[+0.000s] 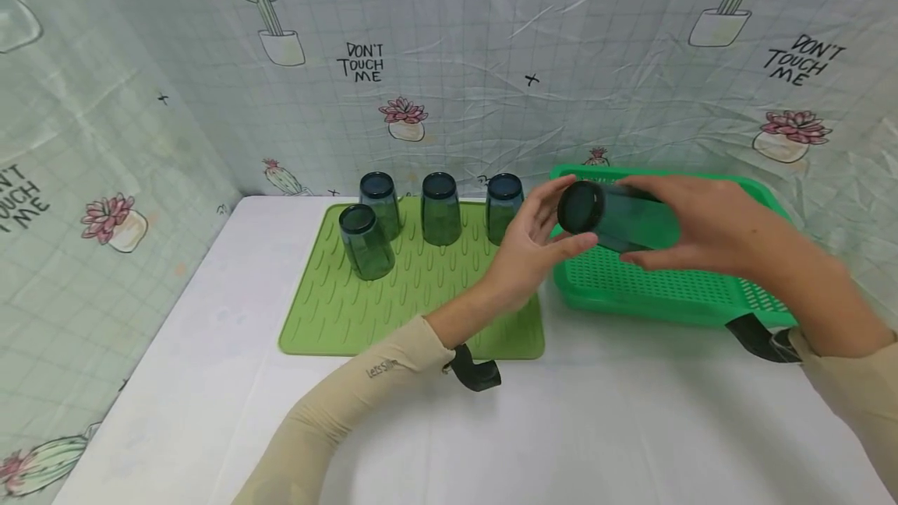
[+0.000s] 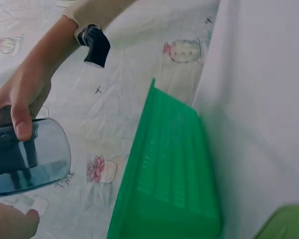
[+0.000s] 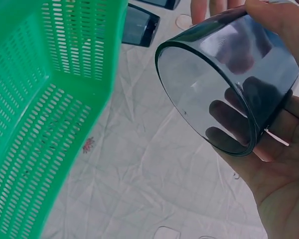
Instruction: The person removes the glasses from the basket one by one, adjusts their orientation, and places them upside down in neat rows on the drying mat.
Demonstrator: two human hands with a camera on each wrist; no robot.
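We're watching the right hand (image 1: 708,224) curling its fingers round a dark blue glass (image 1: 617,217), holding it sideways in the air above the green basket (image 1: 659,287). The left hand (image 1: 526,244) is reaching in beside the glass's end, fingers relaxed and spread, gripping nothing. Four more glasses (image 1: 440,209) are standing upside down on the green mat (image 1: 393,294)

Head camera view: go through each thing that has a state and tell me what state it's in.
Held cup: on its side, in the air above the basket.
Four cups on the mat: upside down.
Basket: upright, nothing seen inside.
Right hand: grips the held cup.
Left hand: fingers straight, at the cup's base.
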